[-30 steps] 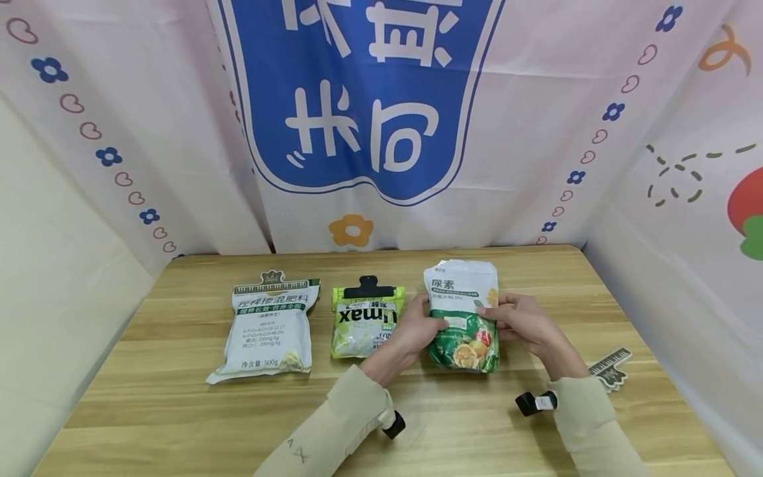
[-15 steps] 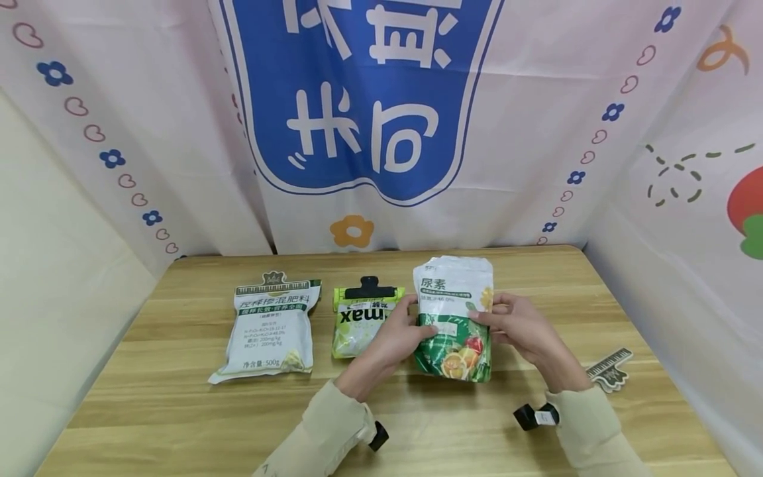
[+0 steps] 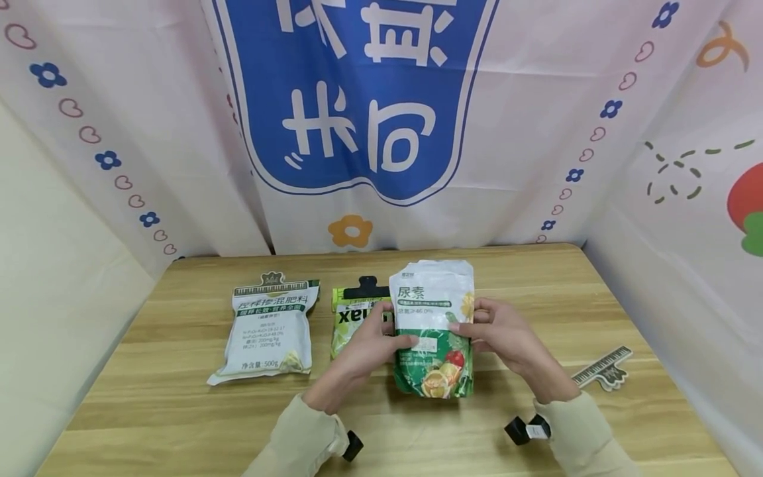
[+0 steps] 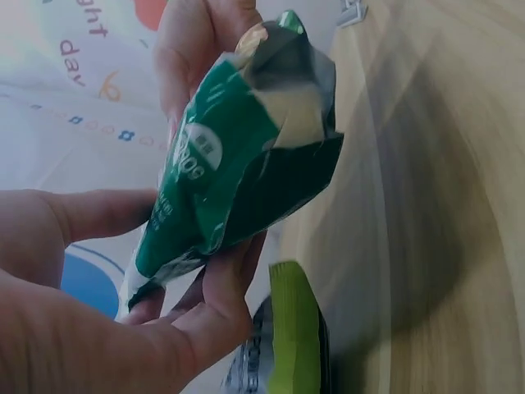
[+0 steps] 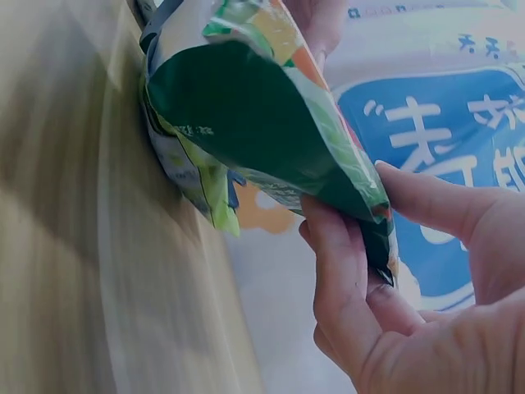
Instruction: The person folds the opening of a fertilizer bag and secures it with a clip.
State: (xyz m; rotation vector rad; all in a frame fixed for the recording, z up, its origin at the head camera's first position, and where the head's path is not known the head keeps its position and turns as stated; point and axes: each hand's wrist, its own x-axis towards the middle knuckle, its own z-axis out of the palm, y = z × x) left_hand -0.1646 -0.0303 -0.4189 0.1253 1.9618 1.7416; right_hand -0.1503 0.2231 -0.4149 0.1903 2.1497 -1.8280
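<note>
A green-and-white fertilizer bag [image 3: 426, 311] with fruit printed on it is held up off the table between both hands. My left hand [image 3: 366, 341] grips its left edge, thumb on the front and fingers behind. On the right edge, my right hand [image 3: 503, 334] pinches it the same way. The bag's dark green bottom [image 4: 283, 176] faces the left wrist camera and hangs clear of the wood. Partly hidden behind the bag and my left hand lies a yellow-green pouch [image 3: 348, 324], with a black clip [image 3: 366, 289] across its top.
Farther left on the wooden table [image 3: 149, 411] lies a white fertilizer bag [image 3: 268, 331], its top held by a piano-keyboard clip [image 3: 271, 286]. A loose clip of the same pattern [image 3: 605, 370] lies near my right forearm. A printed curtain [image 3: 512, 165] hangs behind the table.
Both hands have carried the green-and-white fertilizer bag leftward and a little nearer to me. It now covers part of the yellow-green pouch. The other bags and the loose clip have stayed put.
</note>
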